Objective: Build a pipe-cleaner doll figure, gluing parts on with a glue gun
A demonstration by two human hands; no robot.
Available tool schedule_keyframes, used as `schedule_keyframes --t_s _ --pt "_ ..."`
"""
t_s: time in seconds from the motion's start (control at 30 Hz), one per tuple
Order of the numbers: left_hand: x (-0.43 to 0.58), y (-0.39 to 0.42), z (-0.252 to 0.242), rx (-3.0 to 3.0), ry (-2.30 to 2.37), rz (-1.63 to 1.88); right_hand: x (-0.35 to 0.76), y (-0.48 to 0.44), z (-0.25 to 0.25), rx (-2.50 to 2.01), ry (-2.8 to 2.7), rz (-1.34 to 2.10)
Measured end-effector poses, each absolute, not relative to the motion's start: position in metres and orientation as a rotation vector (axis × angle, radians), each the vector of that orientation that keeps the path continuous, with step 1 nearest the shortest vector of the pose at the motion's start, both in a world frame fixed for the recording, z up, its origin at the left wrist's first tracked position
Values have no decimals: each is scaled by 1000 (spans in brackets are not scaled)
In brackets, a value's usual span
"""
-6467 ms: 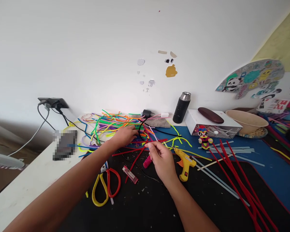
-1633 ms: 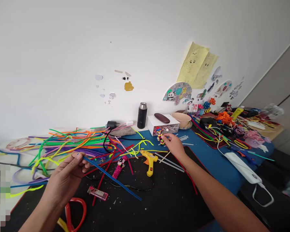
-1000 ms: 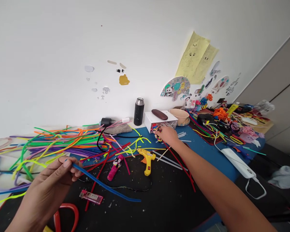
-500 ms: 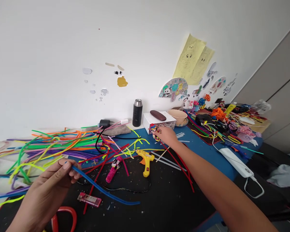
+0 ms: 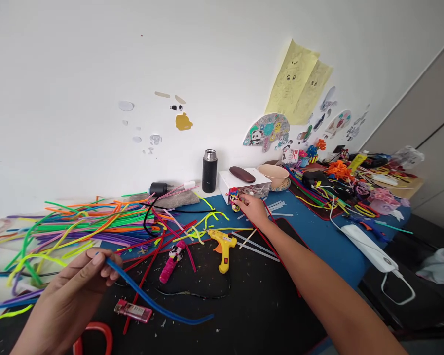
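L hand (image 5: 77, 286), lower left, grip pinched tight btwn thumb & fingers on one end of a blue pipe cleaner (image 5: 159, 308); the rest arcs out to the right over the black mat (image 5: 266, 305). R hand (image 5: 253, 209) stretched fwd, arm across the right half; its grip is closed on the R side of a small multicolored figurine (image 5: 234, 198), upright just in front of the white drawer box (image 5: 262, 180). Can't tell if the figurine's base touches the blue mat (image 5: 318, 246).

Brown case (image 5: 242, 174) on top of the box, black thermos (image 5: 209, 172) upright to its left, beige bowl (image 5: 274, 175) to its right. Btwn the hands: yellow glue gun (image 5: 224, 246) on its side, nozzle pointing up-left; pink craft piece (image 5: 172, 260) left of it, lying at a slant. Clear glue sticks (image 5: 259, 246) right of the gun.

Nr L hand: pink lighter (image 5: 133, 311) across a red pipe cleaner, plus a red handle loop (image 5: 106, 330), cut off by the bottom edge. Big pile of mixed-color pipe cleaners (image 5: 92, 224) behind L hand. White power strip (image 5: 368, 247) far right, w/ cable.
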State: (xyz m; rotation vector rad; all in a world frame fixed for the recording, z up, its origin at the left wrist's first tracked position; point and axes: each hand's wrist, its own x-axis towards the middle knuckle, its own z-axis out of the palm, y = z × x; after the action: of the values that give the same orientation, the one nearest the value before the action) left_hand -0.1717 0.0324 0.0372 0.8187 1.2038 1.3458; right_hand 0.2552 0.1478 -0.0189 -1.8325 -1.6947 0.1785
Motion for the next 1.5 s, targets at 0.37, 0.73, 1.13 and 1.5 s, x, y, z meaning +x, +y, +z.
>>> schedule_keyframes --t_s 0.37,0.73,1.13,1.5 --pt "-166 34 35 822 1235 1306 271 150 -29 -1789 -1597 207" --pt "-168 34 32 835 1225 1291 265 153 -29 -1825 -1578 176" --pt "-165 31 38 883 1243 1292 263 146 -18 -1911 -1619 168" --pt "-167 31 35 847 1229 1304 266 141 -16 -1870 -1613 219"
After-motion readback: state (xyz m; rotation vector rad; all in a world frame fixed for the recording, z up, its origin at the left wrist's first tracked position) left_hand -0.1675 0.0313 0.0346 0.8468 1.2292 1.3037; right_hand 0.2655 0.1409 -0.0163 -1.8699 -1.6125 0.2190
